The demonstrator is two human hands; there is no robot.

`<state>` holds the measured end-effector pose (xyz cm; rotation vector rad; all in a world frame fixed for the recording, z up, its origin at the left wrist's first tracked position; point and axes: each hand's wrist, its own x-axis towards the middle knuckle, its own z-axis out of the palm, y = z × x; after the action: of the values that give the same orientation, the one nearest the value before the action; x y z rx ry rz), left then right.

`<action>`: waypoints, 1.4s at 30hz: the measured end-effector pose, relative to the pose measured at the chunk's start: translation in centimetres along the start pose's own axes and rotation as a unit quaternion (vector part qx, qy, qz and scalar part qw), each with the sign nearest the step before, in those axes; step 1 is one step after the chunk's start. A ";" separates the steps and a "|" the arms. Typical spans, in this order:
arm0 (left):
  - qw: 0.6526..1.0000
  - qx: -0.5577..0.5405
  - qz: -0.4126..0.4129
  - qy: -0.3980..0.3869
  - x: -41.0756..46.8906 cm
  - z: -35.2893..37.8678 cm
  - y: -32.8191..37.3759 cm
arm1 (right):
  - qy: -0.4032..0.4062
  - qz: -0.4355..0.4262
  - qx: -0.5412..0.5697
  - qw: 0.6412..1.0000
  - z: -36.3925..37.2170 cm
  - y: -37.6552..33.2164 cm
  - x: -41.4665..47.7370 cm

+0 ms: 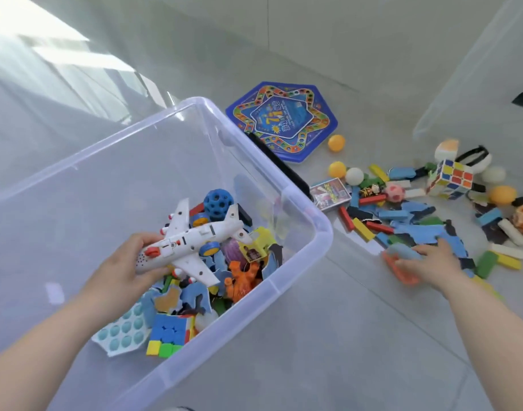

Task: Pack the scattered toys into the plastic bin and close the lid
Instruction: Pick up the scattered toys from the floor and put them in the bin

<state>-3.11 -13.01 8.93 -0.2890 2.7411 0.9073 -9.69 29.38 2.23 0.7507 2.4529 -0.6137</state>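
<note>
Left hand point(127, 259), fingers wrapped round the white toy plane point(195, 241), hangs over the plastic bin point(324, 232) (toys heaped inside); lay it flat, I judge. Right hand point(430, 259) fingers curl on an orange toy point(402, 275) on the floor point(343, 336).

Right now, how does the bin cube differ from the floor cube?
The bin cube lies packed in the plastic bin; the floor cube sits in the loose pile outside. The bin cube has no white frame; the floor cube's tiles sit in white borders. Both are puzzle cubes.
</note>
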 end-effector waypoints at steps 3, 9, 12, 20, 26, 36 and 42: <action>0.999 0.036 -0.035 -0.007 0.8 1.4 -1.8 | 0.019 -0.008 -0.022 1.000 0.6 0.7 0.4; 0.994 0.070 -0.083 -0.008 0.6 2.0 -3.2 | 0.001 0.000 -0.025 1.000 0.0 0.9 0.1; 0.996 0.042 -0.073 0.008 1.0 2.1 -4.1 | 0.020 -0.018 -0.018 0.999 0.4 1.4 -0.5; 0.993 0.040 -0.111 -0.026 1.6 2.9 -4.9 | 0.094 -0.075 0.084 0.989 0.3 2.0 -2.0; 0.995 0.033 -0.092 0.017 1.5 2.7 -0.8 | 0.079 -0.114 0.057 0.989 -0.2 1.5 -3.1; 0.992 0.123 -0.034 0.013 2.5 3.5 -0.5 | 0.021 -0.015 0.083 0.996 0.9 0.3 0.6; 0.994 0.107 0.018 0.019 2.6 4.1 1.4 | 0.007 -0.019 0.105 0.994 1.5 0.7 0.8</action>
<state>-5.32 -9.73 5.81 -0.2206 2.8555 0.6135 -9.38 29.39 0.47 0.7912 2.4449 -0.8946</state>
